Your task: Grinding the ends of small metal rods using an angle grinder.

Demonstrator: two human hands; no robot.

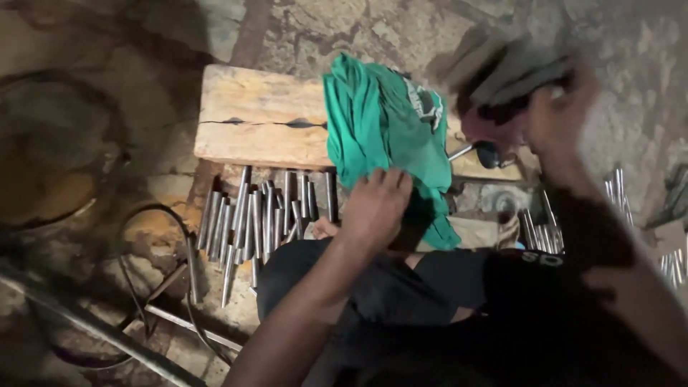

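The left hand (376, 204) was curled shut, gripping the lower edge of a green cloth (380, 122). The cloth lay crumpled in soft folds, bright green with a small printed patch near the top, and it hung over the end of a wooden block (258, 118) just past the left hand's knuckles. The right hand (566, 132) was lifted up high and looked very blurry, so I could not tell if it was open or closed; it may have been near some grey, rag-like thing (502, 68), but that was too smeared to be sure. Left of the left hand, a bunch of shiny metal rods (251, 215) lay side by side on the ground, right under the edge of the block. More rods (541, 233) sat below the right hand. A small dark knob on a metal stem (480, 152) lay between the two hands, just beside the cloth. The cloth could slip off the block if the left hand tugged too hard, because only part of it rested on the wood. It might also drag over the rods and knock them apart, since they were loose and lay so near the hand.
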